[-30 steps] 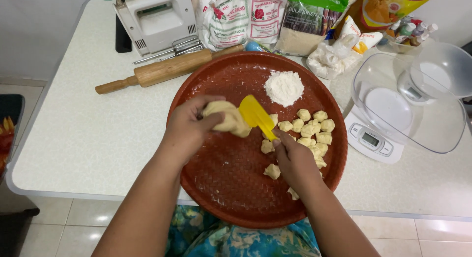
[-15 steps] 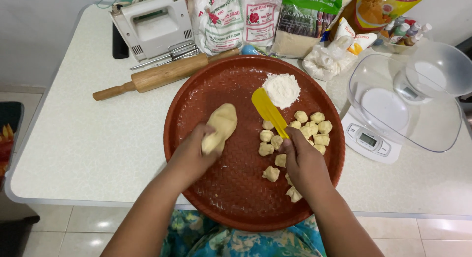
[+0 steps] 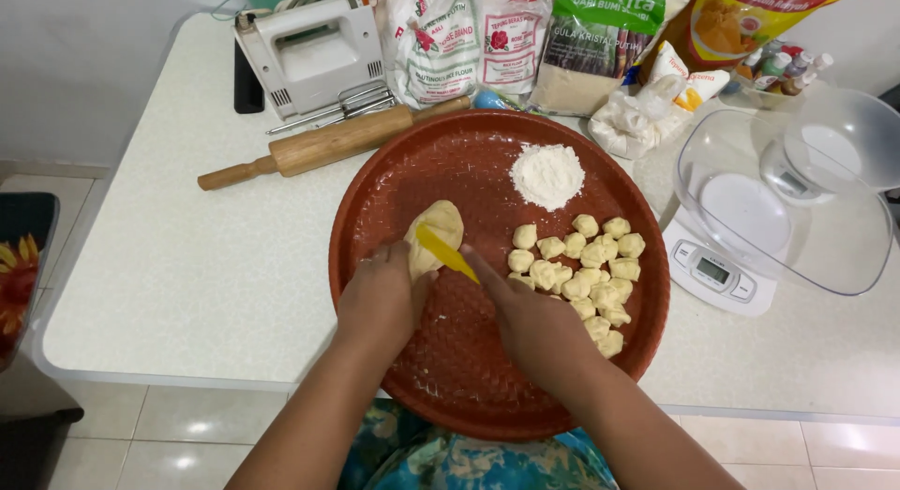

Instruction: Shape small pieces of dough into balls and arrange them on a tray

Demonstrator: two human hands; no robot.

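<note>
Wooden rolling pin (image 3: 328, 145) lies far left; left hand (image 3: 380, 298) curls its fingers around the dough lump (image 3: 433, 235) on the brown tray (image 3: 375, 199); right hand (image 3: 530, 326) pinches a yellow scraper (image 3: 447, 253) against it; cut pieces (image 3: 586, 270) pile right, so most dough looks portioned, one lump remaining.

The tray (image 3: 375, 209) looks like matt reddish-brown plastic with a fine woven-pattern texture. The dough (image 3: 436, 229) is pale, smooth and soft-looking; the small pieces (image 3: 581, 270) have the same dull surface. The flour (image 3: 547, 174) is a dry white powder. The scraper (image 3: 446, 253) is smooth yellow plastic. The rolling pin (image 3: 323, 145) is bare light wood, unvarnished in look. The bowl (image 3: 783, 204) on the scale (image 3: 717, 272) is clear glossy plastic. The bags (image 3: 473, 40) are shiny film. The table (image 3: 187, 256) is speckled, matt white.
</note>
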